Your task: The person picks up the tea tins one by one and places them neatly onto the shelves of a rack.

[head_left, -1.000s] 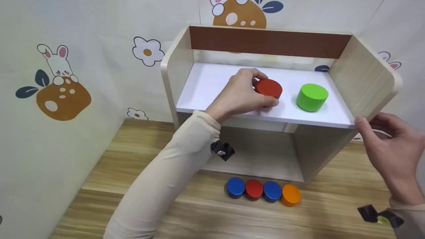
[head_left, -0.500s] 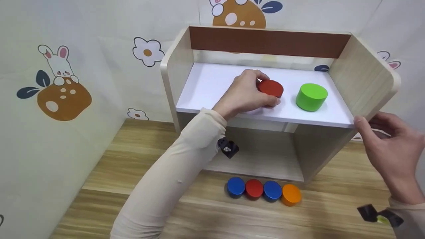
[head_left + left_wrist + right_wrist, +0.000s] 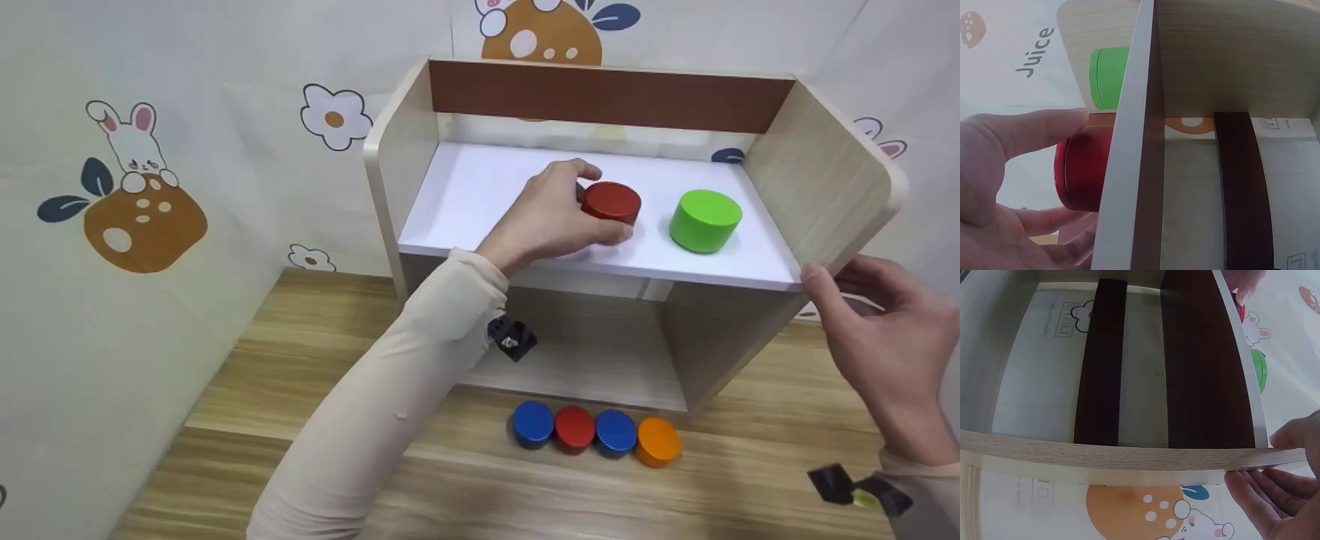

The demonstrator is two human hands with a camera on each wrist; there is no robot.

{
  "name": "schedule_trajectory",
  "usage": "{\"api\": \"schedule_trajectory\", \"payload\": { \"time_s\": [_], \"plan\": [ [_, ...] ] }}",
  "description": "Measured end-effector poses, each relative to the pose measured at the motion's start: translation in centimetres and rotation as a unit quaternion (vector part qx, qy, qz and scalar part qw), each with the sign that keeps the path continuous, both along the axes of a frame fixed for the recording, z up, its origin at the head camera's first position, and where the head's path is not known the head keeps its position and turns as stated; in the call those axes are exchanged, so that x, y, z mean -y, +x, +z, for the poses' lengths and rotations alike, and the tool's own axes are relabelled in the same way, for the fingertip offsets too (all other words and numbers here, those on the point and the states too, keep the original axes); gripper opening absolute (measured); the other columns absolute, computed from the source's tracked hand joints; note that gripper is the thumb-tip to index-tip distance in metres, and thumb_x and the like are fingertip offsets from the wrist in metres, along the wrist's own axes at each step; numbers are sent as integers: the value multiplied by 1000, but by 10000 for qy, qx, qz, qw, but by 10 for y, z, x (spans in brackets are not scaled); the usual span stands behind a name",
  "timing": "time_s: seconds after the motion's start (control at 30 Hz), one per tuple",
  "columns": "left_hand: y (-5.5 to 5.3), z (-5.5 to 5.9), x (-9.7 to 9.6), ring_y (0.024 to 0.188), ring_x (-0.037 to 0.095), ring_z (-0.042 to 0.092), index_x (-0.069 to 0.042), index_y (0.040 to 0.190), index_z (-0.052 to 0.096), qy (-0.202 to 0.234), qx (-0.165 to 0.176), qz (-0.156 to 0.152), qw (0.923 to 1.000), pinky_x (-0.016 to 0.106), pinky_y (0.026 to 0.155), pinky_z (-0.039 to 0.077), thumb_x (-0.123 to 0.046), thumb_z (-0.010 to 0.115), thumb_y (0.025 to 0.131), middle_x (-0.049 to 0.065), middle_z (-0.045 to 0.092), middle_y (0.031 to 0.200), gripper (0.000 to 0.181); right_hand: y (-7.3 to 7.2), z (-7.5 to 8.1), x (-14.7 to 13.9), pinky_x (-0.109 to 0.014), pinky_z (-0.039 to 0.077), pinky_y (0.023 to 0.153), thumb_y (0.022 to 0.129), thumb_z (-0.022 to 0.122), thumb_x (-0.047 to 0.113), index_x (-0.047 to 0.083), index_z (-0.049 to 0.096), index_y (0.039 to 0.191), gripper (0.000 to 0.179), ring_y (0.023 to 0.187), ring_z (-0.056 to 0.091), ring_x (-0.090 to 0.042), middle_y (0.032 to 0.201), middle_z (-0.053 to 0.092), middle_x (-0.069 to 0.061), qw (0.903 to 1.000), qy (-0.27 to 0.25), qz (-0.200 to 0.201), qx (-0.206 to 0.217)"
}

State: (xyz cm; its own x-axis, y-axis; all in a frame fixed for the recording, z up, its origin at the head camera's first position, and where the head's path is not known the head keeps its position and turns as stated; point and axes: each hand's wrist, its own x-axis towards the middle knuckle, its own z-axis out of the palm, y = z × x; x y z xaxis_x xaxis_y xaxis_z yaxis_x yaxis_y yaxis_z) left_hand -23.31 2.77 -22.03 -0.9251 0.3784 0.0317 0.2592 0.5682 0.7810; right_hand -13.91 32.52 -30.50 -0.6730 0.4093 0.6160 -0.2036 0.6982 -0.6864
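Note:
My left hand [image 3: 547,214] holds a red cylinder [image 3: 613,201] on the white upper board of a small wooden shelf [image 3: 480,161]. Its thumb lies along the near side; fingers reach round the far side, the index finger slightly raised. A wider green cylinder [image 3: 705,220] stands to the right, apart from the red one. In the left wrist view, thumb and fingers flank the red cylinder [image 3: 1085,169], partly hidden by the board. My right hand [image 3: 889,337] grips the shelf's right side panel, thumb at the front edge and fingers outside, as the right wrist view also shows.
On the wooden table [image 3: 300,420], before the shelf, a row holds a blue cylinder [image 3: 533,422], a smaller red one [image 3: 574,427], another blue one [image 3: 616,431] and an orange one [image 3: 658,440]. A brown rail [image 3: 615,97] spans the shelf's back.
The red cylinder has shifted slightly right with my left hand, then stayed put. The left index finger has lifted a little from it. My right hand has not moved.

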Motion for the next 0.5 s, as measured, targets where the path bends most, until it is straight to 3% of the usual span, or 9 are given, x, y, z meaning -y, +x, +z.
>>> {"api": "schedule_trajectory", "payload": {
  "time_s": [0.27,0.5],
  "plan": [
    [13,-1,21,116,17,52,-11,145,49,44,-340,110,9994,32,89,49,-34,84,83,7,57,130,75,1,0,0,-5,48,76,88,77,12,-4,73,114,31,84,62,6,90,61,26,9999,-38,-49,99],
    [37,-2,47,114,22,56,-12,144,51,418,-802,198,9957,33,89,49,-31,81,84,9,58,129,70,2,0,0,-6,48,78,90,75,17,-2,72,119,34,87,59,8,94,59,25,9995,95,-156,264]
  ]
}}
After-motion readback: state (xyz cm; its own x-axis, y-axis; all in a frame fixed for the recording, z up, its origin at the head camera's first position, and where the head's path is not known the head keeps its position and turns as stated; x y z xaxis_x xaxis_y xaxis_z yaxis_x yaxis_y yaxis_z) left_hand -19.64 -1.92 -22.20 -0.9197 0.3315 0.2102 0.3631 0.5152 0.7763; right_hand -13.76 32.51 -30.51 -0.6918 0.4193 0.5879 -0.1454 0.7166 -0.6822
